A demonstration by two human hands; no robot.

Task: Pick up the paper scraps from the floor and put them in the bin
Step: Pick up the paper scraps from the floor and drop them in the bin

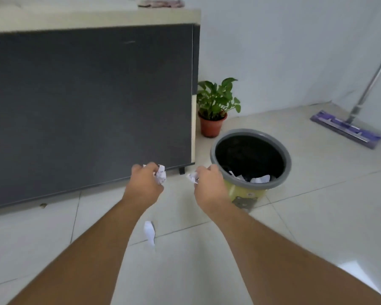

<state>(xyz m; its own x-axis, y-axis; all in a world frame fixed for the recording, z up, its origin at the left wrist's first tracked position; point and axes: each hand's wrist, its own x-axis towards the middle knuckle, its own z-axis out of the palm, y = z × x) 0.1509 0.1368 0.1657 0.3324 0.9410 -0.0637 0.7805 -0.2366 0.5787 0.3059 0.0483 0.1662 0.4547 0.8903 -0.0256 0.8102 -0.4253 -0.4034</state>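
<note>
My left hand point(144, 183) is closed around a crumpled white paper scrap point(161, 173), held above the floor in front of the dark cabinet. My right hand point(208, 186) grips a smaller crumpled scrap point(192, 177) just left of the bin. The bin point(279, 177) has a grey rim, a black liner and a yellow body, and white paper lies inside it point(260, 179). One more white scrap point(149, 233) lies on the tiled floor between my forearms.
A dark grey cabinet point(86, 106) with a pale top fills the left. A potted green plant point(215, 111) stands behind the bin beside the cabinet corner. A purple flat mop point(348, 128) rests on the floor at the right wall.
</note>
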